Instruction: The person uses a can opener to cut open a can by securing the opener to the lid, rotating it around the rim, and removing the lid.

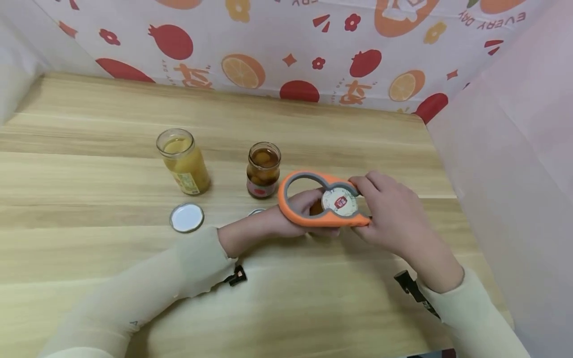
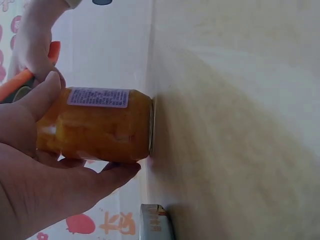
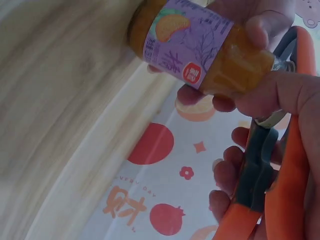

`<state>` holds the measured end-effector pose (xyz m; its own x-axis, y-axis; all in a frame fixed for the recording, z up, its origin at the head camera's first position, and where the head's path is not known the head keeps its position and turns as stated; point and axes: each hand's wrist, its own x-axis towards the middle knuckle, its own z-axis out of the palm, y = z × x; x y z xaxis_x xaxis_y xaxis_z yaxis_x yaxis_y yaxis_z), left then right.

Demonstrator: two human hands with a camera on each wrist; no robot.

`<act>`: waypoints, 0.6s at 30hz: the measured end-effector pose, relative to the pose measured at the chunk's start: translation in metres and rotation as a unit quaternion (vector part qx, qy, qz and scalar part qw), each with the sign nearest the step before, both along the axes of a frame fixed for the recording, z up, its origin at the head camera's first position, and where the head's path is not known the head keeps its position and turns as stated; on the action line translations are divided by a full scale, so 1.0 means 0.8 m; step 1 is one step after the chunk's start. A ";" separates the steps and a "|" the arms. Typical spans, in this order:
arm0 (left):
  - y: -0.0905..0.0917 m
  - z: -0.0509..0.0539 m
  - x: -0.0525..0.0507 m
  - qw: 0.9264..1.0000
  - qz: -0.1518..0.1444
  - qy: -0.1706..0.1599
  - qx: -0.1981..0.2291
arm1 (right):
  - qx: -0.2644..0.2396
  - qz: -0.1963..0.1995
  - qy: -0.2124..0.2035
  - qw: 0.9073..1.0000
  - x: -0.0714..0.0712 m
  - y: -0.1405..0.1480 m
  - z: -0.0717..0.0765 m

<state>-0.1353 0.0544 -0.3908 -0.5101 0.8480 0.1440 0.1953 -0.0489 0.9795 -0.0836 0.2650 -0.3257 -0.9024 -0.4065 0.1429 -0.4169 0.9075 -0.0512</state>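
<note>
A glass jar of orange fruit (image 3: 235, 65) with a purple label is gripped by my left hand (image 2: 65, 190), its fingers and thumb round the body. An orange-and-grey jar opener (image 1: 297, 219) lies across the top of this jar. Its smaller opening surrounds the white lid (image 1: 339, 201), which bears a red mark; the large loop extends left over my left hand. My right hand (image 1: 394, 214) holds the opener by its handle ends on the right. In the right wrist view, the thumb lies close to the lid. Whether the jar's base touches the table cannot be told.
Two lidless jars stand upright left of my hands: a tall one with yellow contents (image 1: 192, 169) and a smaller one with brown contents (image 1: 263, 174). One lid (image 1: 186, 218) lies white side up on the wooden table (image 1: 112, 199); another lid (image 1: 256, 211) is mostly behind my left arm.
</note>
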 end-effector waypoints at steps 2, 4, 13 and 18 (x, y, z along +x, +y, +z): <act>-0.001 0.000 0.000 1.000 0.002 0.015 -0.003 | -0.007 0.012 0.014 1.000 -0.003 0.001 -0.002; -0.001 0.000 -0.001 1.000 0.007 0.022 -0.005 | -0.014 0.030 0.026 0.999 -0.008 0.003 -0.004; 0.013 0.004 0.004 0.995 0.031 0.097 -0.003 | -0.035 0.087 0.051 0.994 -0.017 0.012 -0.006; 0.018 0.005 0.006 0.994 0.051 0.090 -0.020 | -0.037 0.082 0.045 0.995 -0.019 0.009 -0.006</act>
<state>-0.1302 0.0689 -0.3871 -0.5622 0.8005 0.2077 0.3695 0.0184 0.9291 -0.0985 0.2724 -0.3303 -0.8068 -0.5329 0.2552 -0.5651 0.8220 -0.0702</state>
